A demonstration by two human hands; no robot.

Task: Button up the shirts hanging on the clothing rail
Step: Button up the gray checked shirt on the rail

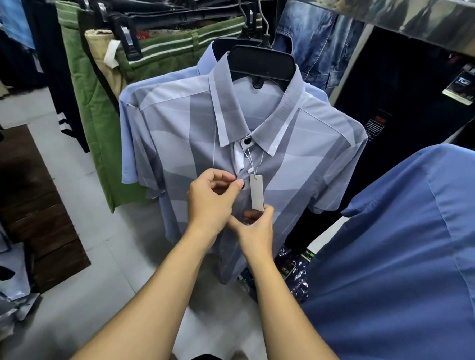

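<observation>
**Head view, item by item**

- Grey and pale-blue wave-patterned short-sleeved shirt (298, 163): hangs on a black plastic hanger (263, 65), directly ahead of both hands, front facing the person. Its button placket is the long axis. It runs from the collar above the hands straight down between them and on below the wrists.
- Small round black collar button (246, 141): above both hands, fastened.
- White card swing tag (256, 192): on a thread from the collar, lying over the placket just right of the left hand, its lower edge touching the right hand's fingertips.
- Left hand (214, 201): the upper hand, thumb and forefinger pinched narrow on the placket edge. A dark sliver at the thumb tip is probably the second button, though too little of it shows to be sure.
- Right hand (254, 230): below and just right of the left, fingers curled, gripping the shirt front under the tag.
- Judgement: the second fastening is in hand. The left hand is nearer that point, and the right steadies the cloth below. Further buttons lie down the axis, towards the person.
- Plain light-blue shirt (135, 135): behind the first, left of the hands.
- Dark blue shirt (400, 254): right of the hands, nearer the person.
- Green trousers (96, 132): far left, well apart.
</observation>
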